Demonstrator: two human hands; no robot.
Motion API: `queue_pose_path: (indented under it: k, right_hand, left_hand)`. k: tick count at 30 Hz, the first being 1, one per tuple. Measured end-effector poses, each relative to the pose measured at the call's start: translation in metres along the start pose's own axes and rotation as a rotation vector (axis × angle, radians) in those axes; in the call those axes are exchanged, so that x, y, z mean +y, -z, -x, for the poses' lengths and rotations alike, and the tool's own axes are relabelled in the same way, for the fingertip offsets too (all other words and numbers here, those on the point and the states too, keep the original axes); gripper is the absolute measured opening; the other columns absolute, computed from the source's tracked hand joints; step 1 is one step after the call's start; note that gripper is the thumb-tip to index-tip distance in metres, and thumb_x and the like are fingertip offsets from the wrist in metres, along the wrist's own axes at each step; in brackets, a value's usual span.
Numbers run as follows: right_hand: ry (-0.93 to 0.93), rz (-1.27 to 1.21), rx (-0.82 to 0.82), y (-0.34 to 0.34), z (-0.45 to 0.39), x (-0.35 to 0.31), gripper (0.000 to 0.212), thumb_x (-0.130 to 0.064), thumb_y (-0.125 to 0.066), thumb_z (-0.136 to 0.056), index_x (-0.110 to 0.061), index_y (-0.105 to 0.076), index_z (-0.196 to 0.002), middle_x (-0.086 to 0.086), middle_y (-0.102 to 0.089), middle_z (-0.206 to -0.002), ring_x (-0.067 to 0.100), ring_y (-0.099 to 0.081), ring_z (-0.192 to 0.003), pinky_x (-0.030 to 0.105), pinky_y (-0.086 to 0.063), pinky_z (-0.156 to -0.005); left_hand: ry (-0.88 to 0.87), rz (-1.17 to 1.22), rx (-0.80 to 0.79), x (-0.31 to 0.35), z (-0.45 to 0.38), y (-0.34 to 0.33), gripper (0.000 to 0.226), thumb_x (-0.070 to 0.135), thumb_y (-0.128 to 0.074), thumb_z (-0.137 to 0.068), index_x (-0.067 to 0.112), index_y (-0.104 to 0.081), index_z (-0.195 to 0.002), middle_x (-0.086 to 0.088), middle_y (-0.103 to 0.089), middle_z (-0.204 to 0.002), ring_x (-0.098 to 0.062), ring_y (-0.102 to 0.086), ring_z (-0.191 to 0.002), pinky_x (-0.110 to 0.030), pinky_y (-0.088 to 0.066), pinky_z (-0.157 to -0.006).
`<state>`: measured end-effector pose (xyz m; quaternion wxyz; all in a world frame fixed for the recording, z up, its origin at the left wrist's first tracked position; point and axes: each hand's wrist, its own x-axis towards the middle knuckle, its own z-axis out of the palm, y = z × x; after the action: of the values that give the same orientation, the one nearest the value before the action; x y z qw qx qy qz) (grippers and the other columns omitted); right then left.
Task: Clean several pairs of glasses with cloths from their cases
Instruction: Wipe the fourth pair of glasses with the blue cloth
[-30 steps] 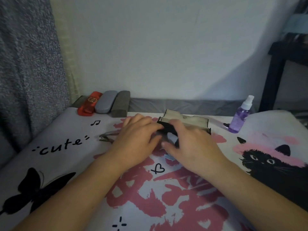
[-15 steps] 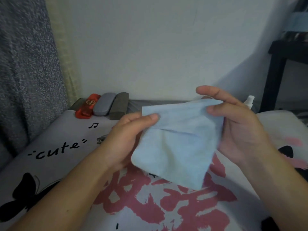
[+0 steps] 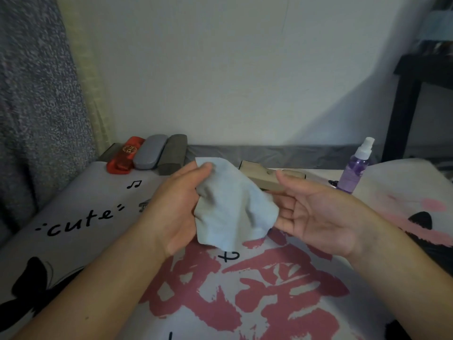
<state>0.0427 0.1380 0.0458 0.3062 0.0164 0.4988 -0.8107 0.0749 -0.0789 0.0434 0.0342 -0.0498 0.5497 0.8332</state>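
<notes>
Blue cloth (image 3: 232, 207) at mid-frame, pinched by left hand (image 3: 176, 212); right hand (image 3: 316, 217) loose-fingered, just touching its right edge. Glasses (image 3: 144, 206) peeking out behind left wrist, so nearer left hand.

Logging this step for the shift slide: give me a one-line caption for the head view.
Left hand grips a light blue cleaning cloth above the printed table cover, right hand open beside it.

Soft matt blue cloth (image 3: 232, 207); clear glossy purple plastic spray bottle (image 3: 356, 168).
</notes>
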Motion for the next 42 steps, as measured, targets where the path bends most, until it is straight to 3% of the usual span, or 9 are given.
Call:
queue_pose_path:
  k: [3, 7, 11, 14, 18, 25, 30, 37, 42]
  right_hand:
    - [-0.022, 0.076, -0.038, -0.002, 0.002, 0.0, 0.039, -0.013, -0.066, -0.089, -0.009, -0.068, -0.127, 0.009, -0.073, -0.122, 0.026, -0.071, -0.113, 0.045, -0.054, -0.098]
    - [0.133, 0.188, 0.067, -0.003, 0.001, -0.001, 0.051, 0.005, -0.069, -0.079, -0.01, -0.064, -0.127, 0.007, -0.077, -0.112, 0.022, -0.075, -0.098, 0.032, -0.06, -0.071]
    - [0.727, 0.29, 0.14, -0.003, 0.008, -0.009, 0.057, 0.005, -0.07, -0.076, -0.019, -0.064, -0.127, -0.003, -0.077, -0.079, 0.013, -0.074, -0.08, 0.029, -0.058, -0.08]
    - [0.895, 0.36, 0.094, -0.002, 0.009, -0.011, 0.059, 0.004, -0.07, -0.074, -0.022, -0.063, -0.127, -0.006, -0.077, -0.074, 0.007, -0.073, -0.075, 0.023, -0.056, -0.083]
    - [0.9, 0.52, 0.184, 0.005, 0.004, -0.01, 0.054, 0.018, -0.06, -0.087, -0.022, -0.065, -0.123, -0.004, -0.078, -0.076, 0.006, -0.072, -0.081, 0.019, -0.056, -0.083]
    - [0.923, 0.635, 0.155, 0.008, 0.003, -0.01, 0.03, 0.018, -0.061, -0.087, -0.009, -0.075, -0.088, -0.006, -0.075, -0.116, 0.009, -0.071, -0.107, 0.019, -0.056, -0.087]
    - [0.814, 0.671, 0.01, 0.014, 0.007, -0.016, 0.023, 0.013, -0.053, -0.096, -0.005, -0.066, -0.088, -0.005, -0.077, -0.085, 0.008, -0.072, -0.078, 0.019, -0.057, -0.069]
    - [0.641, 0.526, -0.074, 0.015, 0.007, -0.017, 0.06, 0.016, -0.038, -0.097, -0.018, -0.077, -0.067, 0.003, -0.07, -0.068, 0.015, -0.065, -0.057, 0.022, -0.05, -0.051]
    - [0.47, 0.451, -0.177, 0.016, 0.008, -0.018, 0.024, -0.011, -0.051, -0.092, -0.005, -0.073, -0.084, 0.015, -0.071, -0.08, 0.028, -0.07, -0.064, 0.032, -0.054, -0.054]
  left_hand:
    - [0.043, 0.041, -0.047, 0.005, -0.001, 0.009, 0.038, 0.028, -0.044, -0.106, 0.01, -0.059, -0.136, -0.014, -0.068, -0.13, -0.026, -0.066, -0.121, -0.043, -0.05, -0.102]
    - [0.026, -0.094, -0.175, 0.014, 0.001, 0.019, 0.041, 0.011, -0.055, -0.096, 0.007, -0.059, -0.136, -0.019, -0.065, -0.133, -0.032, -0.066, -0.12, -0.044, -0.055, -0.099]
    - [-0.431, -0.271, -0.243, 0.02, 0.007, 0.022, 0.05, -0.008, -0.06, -0.087, 0.022, -0.068, -0.126, -0.004, -0.074, -0.12, -0.022, -0.07, -0.112, -0.034, -0.06, -0.086]
    - [-0.677, -0.492, -0.187, 0.02, 0.008, 0.023, 0.061, -0.015, -0.063, -0.085, 0.039, -0.075, -0.11, 0.012, -0.077, -0.108, -0.009, -0.073, -0.102, -0.031, -0.062, -0.076]
    - [-0.633, -0.53, -0.144, 0.016, 0.006, 0.021, 0.042, -0.015, -0.055, -0.094, 0.02, -0.074, -0.106, 0.004, -0.078, -0.106, -0.014, -0.074, -0.102, -0.028, -0.061, -0.076]
    - [-0.447, -0.365, -0.111, 0.014, -0.001, 0.02, 0.049, -0.011, -0.049, -0.098, 0.023, -0.08, -0.081, -0.005, -0.078, -0.106, -0.022, -0.074, -0.101, -0.03, -0.061, -0.069]
    - [-0.342, -0.283, -0.161, 0.014, -0.001, 0.022, 0.049, -0.005, -0.046, -0.098, 0.024, -0.081, -0.079, -0.006, -0.077, -0.095, -0.024, -0.072, -0.087, -0.035, -0.06, -0.066]
    - [-0.305, -0.275, -0.208, 0.008, -0.003, 0.023, 0.05, -0.005, -0.04, -0.096, 0.018, -0.075, -0.069, -0.014, -0.059, -0.071, -0.028, -0.053, -0.062, -0.027, -0.046, -0.051]
    - [-0.213, -0.237, -0.228, 0.01, -0.006, 0.028, 0.027, 0.02, -0.044, -0.086, 0.012, -0.069, -0.08, -0.019, -0.058, -0.09, -0.036, -0.055, -0.081, -0.036, -0.049, -0.062]
